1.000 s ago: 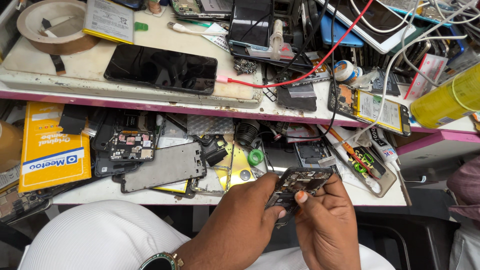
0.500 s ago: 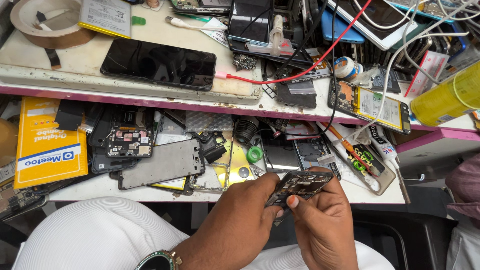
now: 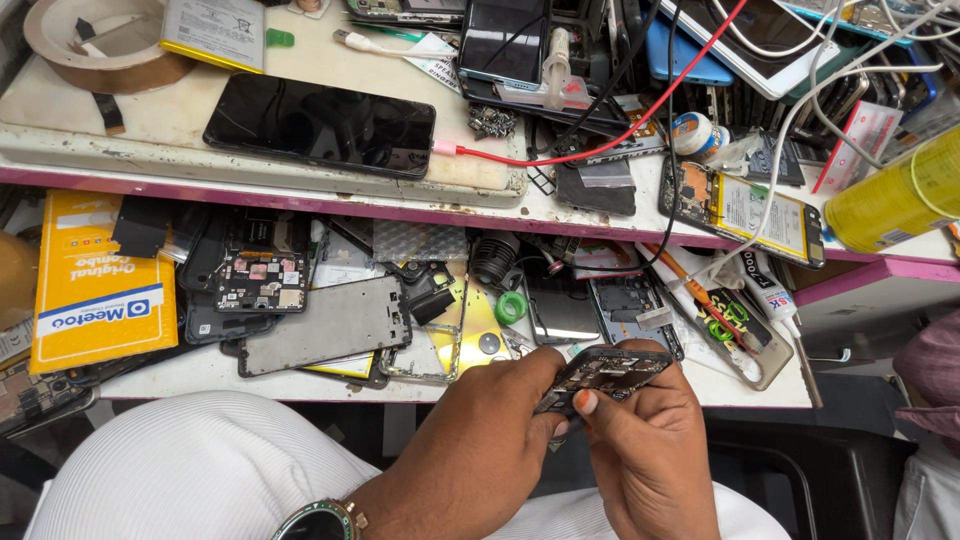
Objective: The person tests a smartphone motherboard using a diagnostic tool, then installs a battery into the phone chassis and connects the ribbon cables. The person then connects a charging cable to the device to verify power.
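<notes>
Two bare hands meet low in the view, just in front of a cluttered workbench [image 3: 200,375]. Both grip one opened phone body [image 3: 603,372], dark, with its inner parts showing, held tilted above the person's lap and near the bench's front edge. The left hand [image 3: 480,440] is curled around the phone's left end, fingers closed on it; a wristwatch [image 3: 318,522] sits on that wrist. The right hand [image 3: 645,450] is closed on the phone's right end, its thumb pressed on the near edge.

One grey metal phone frame [image 3: 325,325] lies on the lower bench level, beside one small circuit board [image 3: 262,280] and one yellow box [image 3: 95,280] at the far left. One green ring [image 3: 511,308] lies near the middle. On the raised shelf above rest one black phone [image 3: 320,125], screen up, one roll of brown tape [image 3: 100,45], and one red cable [image 3: 620,130] running across. One yellow can [image 3: 895,195] lies at the far right.
</notes>
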